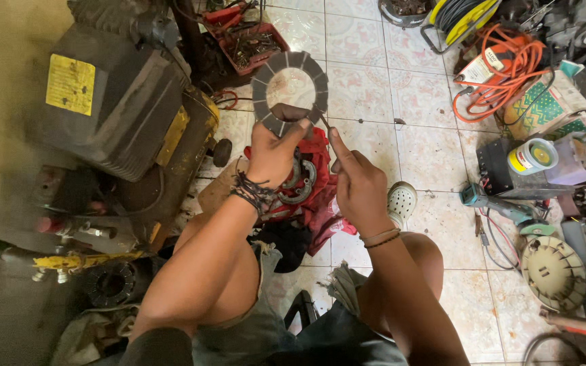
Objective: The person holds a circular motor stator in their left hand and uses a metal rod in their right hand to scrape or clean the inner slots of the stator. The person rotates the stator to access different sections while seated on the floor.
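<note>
Inspection step in hand: left hand (270, 152) grips the ring-shaped friction disc (290, 93) upright, right hand (357, 183) pinches a thin tool (barely visible), which next probably needs steady scraping.

Grey segmented ring (289, 91), red cloth (320, 179), orange cable (503, 68).

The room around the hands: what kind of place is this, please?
Probably a small repair workshop for engines or machines. The left hand holds a ring-shaped friction disc, a tray of small parts sits on the tiled floor, and an orange cable lies coiled nearby.
</note>
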